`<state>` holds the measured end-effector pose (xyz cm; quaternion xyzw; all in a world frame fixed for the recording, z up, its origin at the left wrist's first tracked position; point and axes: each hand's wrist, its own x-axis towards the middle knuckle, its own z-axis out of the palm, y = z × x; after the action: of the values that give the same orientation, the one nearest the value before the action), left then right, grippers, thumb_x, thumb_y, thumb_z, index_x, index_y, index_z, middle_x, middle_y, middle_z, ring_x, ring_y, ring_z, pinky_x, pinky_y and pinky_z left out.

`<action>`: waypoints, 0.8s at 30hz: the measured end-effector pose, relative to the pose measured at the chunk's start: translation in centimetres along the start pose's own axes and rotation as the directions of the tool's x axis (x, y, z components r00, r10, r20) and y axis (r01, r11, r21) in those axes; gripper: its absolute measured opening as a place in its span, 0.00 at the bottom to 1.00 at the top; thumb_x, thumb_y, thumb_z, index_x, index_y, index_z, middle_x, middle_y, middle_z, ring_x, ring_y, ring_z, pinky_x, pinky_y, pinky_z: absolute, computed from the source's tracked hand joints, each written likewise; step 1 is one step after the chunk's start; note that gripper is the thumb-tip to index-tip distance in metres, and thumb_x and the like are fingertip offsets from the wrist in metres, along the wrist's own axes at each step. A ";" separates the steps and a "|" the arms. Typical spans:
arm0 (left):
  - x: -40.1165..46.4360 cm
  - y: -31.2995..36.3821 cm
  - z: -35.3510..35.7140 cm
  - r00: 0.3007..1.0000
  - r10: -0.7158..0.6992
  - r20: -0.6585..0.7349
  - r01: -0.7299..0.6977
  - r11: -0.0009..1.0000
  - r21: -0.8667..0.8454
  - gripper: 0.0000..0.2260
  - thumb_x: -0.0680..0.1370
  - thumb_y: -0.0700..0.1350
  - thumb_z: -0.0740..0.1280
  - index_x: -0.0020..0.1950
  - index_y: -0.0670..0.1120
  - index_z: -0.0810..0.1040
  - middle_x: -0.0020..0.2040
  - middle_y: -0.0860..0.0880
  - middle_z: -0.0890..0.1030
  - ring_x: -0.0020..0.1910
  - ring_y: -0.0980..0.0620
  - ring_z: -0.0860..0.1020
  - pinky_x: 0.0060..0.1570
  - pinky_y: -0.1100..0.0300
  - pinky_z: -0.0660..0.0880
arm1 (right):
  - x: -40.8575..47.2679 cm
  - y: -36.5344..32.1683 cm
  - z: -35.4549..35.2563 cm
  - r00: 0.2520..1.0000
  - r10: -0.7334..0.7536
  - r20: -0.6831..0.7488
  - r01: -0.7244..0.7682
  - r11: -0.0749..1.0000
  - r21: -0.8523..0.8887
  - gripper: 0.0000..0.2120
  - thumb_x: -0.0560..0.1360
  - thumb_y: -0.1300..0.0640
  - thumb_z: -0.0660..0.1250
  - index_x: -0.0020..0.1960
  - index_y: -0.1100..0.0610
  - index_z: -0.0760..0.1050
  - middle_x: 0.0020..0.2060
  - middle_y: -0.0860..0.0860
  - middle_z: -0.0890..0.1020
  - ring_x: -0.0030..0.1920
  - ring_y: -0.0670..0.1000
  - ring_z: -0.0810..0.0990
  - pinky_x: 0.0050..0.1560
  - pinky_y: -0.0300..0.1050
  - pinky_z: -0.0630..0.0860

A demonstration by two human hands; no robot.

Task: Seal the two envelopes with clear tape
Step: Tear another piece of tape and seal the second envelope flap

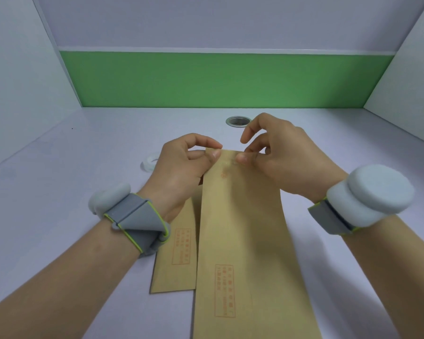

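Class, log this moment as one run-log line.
left hand: pinching upper envelope top | right hand: pressing tape there | second envelope: underneath | tape roll: table

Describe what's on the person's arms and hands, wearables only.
Forearms and hands are bare: no sleeves, no gloves. Each wrist has a grey strap edged in yellow-green carrying a rounded pale-grey pod: left band, right band. No cables or markings visible.

Top envelope (240, 228): matt brown kraft paper, smooth, red printed box. Second envelope (174, 260), lower centre: same paper. Tape strip (228, 162) at its top edge: clear, glossy film. Tape roll (149, 163), centre left: translucent plastic. Table (59, 179): smooth matt laminate. Grommet (238, 121), upper centre: shiny metal. Wristbands (137, 221): grey cloth, white matt plastic pods.
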<state>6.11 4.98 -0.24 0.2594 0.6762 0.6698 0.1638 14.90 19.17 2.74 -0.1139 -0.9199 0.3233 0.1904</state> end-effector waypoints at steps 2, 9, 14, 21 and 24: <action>-0.1 0.1 0.1 1.000 0.003 0.028 -0.003 1.000 0.014 0.03 0.77 0.40 0.65 0.49 0.44 0.77 0.37 0.39 0.78 0.35 0.47 0.72 0.38 0.56 0.72 | -0.1 -0.1 0.1 1.000 0.002 0.006 -0.001 0.999 -0.035 0.09 0.72 0.53 0.69 0.49 0.50 0.71 0.38 0.43 0.80 0.32 0.40 0.70 0.32 0.37 0.63; -0.3 0.1 0.3 0.996 0.045 0.082 -0.048 0.998 0.036 0.07 0.79 0.39 0.62 0.52 0.45 0.80 0.40 0.37 0.79 0.35 0.47 0.73 0.39 0.58 0.72 | -0.1 0.0 0.2 1.000 0.007 0.002 -0.007 0.998 -0.061 0.08 0.73 0.52 0.68 0.48 0.49 0.70 0.41 0.45 0.81 0.33 0.39 0.68 0.32 0.37 0.63; -0.3 -0.1 0.4 0.995 0.043 0.085 -0.047 0.998 0.041 0.08 0.79 0.40 0.62 0.50 0.45 0.81 0.41 0.38 0.80 0.38 0.47 0.75 0.43 0.55 0.74 | -0.1 0.1 0.2 1.000 0.023 -0.005 -0.023 0.999 -0.043 0.08 0.72 0.51 0.69 0.47 0.49 0.70 0.44 0.46 0.82 0.33 0.39 0.69 0.33 0.37 0.63; -0.4 0.0 0.5 0.994 0.046 0.096 -0.050 0.998 0.046 0.08 0.79 0.39 0.62 0.50 0.45 0.81 0.41 0.37 0.81 0.37 0.47 0.75 0.42 0.55 0.73 | -0.1 0.1 0.3 1.000 0.029 -0.003 -0.029 0.998 -0.061 0.09 0.72 0.49 0.69 0.46 0.48 0.70 0.42 0.45 0.81 0.32 0.39 0.69 0.31 0.36 0.62; -0.4 0.0 0.5 0.994 0.052 0.093 -0.056 0.997 0.049 0.08 0.79 0.39 0.62 0.50 0.45 0.81 0.40 0.39 0.81 0.37 0.47 0.75 0.41 0.56 0.73 | -0.1 0.1 0.2 1.000 0.021 0.000 -0.021 0.998 -0.062 0.09 0.72 0.50 0.70 0.46 0.48 0.70 0.42 0.45 0.82 0.32 0.39 0.69 0.31 0.35 0.62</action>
<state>6.70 5.14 -0.32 0.3121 0.6778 0.6437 0.1698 14.89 19.09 2.49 -0.1295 -0.9283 0.2967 0.1830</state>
